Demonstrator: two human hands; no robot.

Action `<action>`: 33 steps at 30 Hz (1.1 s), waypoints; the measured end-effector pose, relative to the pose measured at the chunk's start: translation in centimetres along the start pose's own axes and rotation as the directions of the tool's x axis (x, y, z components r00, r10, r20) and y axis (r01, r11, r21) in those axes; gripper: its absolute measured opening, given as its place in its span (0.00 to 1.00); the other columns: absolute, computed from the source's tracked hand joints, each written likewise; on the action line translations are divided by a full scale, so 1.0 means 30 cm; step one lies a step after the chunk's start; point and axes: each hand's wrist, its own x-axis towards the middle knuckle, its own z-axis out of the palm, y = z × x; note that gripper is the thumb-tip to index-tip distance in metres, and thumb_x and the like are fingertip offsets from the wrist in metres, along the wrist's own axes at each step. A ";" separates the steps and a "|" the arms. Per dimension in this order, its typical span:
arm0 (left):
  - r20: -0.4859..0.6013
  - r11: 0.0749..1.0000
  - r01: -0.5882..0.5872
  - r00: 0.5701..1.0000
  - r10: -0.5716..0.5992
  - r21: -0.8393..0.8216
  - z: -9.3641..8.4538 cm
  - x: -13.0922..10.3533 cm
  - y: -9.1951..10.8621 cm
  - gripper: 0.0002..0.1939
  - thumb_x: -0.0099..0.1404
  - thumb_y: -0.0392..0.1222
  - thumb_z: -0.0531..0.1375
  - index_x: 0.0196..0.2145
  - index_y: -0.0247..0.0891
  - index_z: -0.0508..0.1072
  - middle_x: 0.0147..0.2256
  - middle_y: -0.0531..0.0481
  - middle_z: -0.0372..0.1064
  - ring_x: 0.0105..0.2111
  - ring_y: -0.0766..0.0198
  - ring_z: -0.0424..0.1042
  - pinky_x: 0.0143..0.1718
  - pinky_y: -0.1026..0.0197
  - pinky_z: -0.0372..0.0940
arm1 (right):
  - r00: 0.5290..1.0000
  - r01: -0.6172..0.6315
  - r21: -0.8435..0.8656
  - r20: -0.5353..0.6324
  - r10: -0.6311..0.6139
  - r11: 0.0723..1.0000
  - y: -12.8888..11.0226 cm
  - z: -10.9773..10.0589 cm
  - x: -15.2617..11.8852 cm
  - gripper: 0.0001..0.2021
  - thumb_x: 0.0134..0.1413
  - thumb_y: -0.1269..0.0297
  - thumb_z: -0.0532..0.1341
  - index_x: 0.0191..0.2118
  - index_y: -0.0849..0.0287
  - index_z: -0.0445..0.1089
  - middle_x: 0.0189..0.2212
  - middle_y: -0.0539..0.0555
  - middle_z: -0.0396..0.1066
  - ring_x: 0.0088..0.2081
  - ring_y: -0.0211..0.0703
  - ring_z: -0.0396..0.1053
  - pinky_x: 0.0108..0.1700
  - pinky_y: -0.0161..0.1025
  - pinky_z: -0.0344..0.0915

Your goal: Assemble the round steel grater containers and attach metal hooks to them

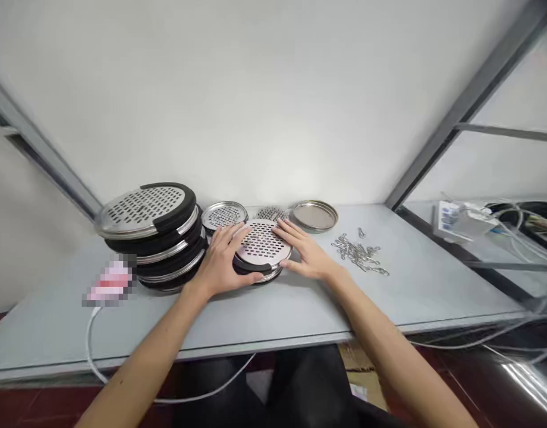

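A round metal plate with rows of slots (261,241) and a black rim piece at its front lies in the middle of the table, on top of another rimmed disc. My left hand (222,261) rests along its left side, fingers stretched and thumb at the front rim. From the right, my right hand (304,252) lays its extended fingers over the plate's edge, with its thumb near the front right. Both hands touch the disc without closing round it. What lies under the palms is hidden.
To the left stands a tall stack of similar black-rimmed discs (170,255). Behind are another slotted disc (224,215), a pile of small metal pieces (272,213) and a shallow round metal dish (315,215). Small metal clips (358,252) lie scattered right. A white cable (90,339) hangs over the front edge.
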 end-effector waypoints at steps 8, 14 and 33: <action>-0.004 1.000 -0.021 1.000 0.021 -0.022 -0.002 -0.003 -0.006 0.47 0.53 0.63 0.64 0.63 0.38 0.57 0.63 0.36 0.55 0.64 0.41 0.53 0.65 0.36 0.41 | 1.000 0.026 0.090 0.007 -0.027 0.996 -0.018 -0.002 0.001 0.42 0.50 0.42 0.64 0.67 0.54 0.53 0.68 0.61 0.46 0.67 0.62 0.46 0.66 0.62 0.47; -0.040 0.993 -0.041 0.999 0.037 -0.111 -0.004 -0.002 -0.010 0.52 0.51 0.62 0.66 0.66 0.39 0.50 0.63 0.36 0.54 0.64 0.42 0.52 0.65 0.38 0.43 | 0.999 0.036 0.161 -0.038 -0.031 0.986 -0.021 0.005 -0.003 0.41 0.48 0.46 0.67 0.66 0.55 0.56 0.66 0.61 0.51 0.68 0.62 0.45 0.66 0.63 0.48; -0.054 0.949 0.077 0.994 -0.098 -0.305 0.015 -0.022 -0.038 0.74 0.38 0.64 0.72 0.69 0.43 0.29 0.68 0.34 0.38 0.66 0.37 0.45 0.63 0.36 0.49 | 0.993 0.108 0.213 -0.074 -0.094 0.971 -0.063 0.004 -0.002 0.39 0.53 0.51 0.65 0.67 0.53 0.52 0.66 0.60 0.53 0.69 0.62 0.41 0.65 0.67 0.46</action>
